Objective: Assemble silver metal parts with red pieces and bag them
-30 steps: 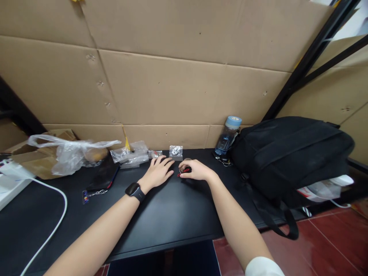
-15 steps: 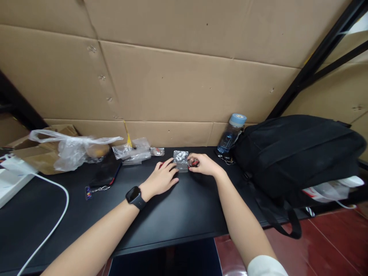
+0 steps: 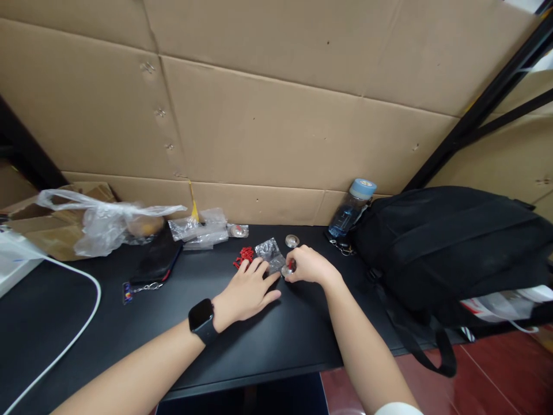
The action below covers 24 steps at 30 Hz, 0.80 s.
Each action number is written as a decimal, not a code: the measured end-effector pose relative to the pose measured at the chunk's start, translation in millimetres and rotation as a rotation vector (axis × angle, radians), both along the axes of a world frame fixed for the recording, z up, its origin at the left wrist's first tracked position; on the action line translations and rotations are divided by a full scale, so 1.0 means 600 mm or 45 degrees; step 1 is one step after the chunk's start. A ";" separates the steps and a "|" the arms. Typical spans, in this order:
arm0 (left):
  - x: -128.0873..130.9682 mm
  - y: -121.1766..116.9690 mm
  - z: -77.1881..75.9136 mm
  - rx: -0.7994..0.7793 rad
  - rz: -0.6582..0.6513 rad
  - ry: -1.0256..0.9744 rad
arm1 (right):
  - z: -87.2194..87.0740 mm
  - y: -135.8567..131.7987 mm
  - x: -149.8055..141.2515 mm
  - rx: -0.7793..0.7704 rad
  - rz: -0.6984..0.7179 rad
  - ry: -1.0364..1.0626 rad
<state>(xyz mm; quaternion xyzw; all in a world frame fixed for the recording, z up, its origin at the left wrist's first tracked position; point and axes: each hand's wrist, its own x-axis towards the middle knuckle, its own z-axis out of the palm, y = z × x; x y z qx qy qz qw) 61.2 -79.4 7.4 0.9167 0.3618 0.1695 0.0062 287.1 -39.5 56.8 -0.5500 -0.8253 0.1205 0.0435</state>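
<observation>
My left hand point(image 3: 249, 288), wearing a black watch point(image 3: 201, 314), is open with its fingers spread. Its fingertips lie at the near edge of a small clear plastic bag point(image 3: 268, 251), beside a heap of small red pieces point(image 3: 244, 256). Between the thumb and fingers of my right hand point(image 3: 310, 266) is a small clear round case point(image 3: 286, 270) with something red in it, held low by the table. Another clear round piece point(image 3: 292, 241), perhaps a half of such a case, lies just behind that hand.
A bagged round case point(image 3: 238, 230) and more clear bags point(image 3: 206, 229) lie at the back. To the left are a black pouch point(image 3: 155, 259), a knotted plastic bag point(image 3: 103, 230) and a white cable point(image 3: 93, 311). A bottle point(image 3: 348, 210) and a black backpack point(image 3: 444, 253) stand right.
My right hand has come a little nearer, leaving a clear round piece behind it. My left hand has drawn back, exposing the red heap, and the small bag has turned. The view has shifted slightly.
</observation>
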 end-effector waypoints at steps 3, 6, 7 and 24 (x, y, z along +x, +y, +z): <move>0.000 0.000 -0.001 0.001 -0.004 -0.015 | -0.011 0.006 0.000 0.035 0.039 0.030; -0.003 0.001 -0.005 -0.024 -0.020 -0.063 | -0.017 0.010 0.001 0.064 0.060 0.061; -0.004 0.002 -0.006 -0.032 -0.024 -0.074 | -0.018 0.011 0.001 0.054 0.063 0.071; -0.010 0.011 -0.001 -0.057 -0.051 0.037 | -0.015 0.009 -0.004 0.026 0.030 0.168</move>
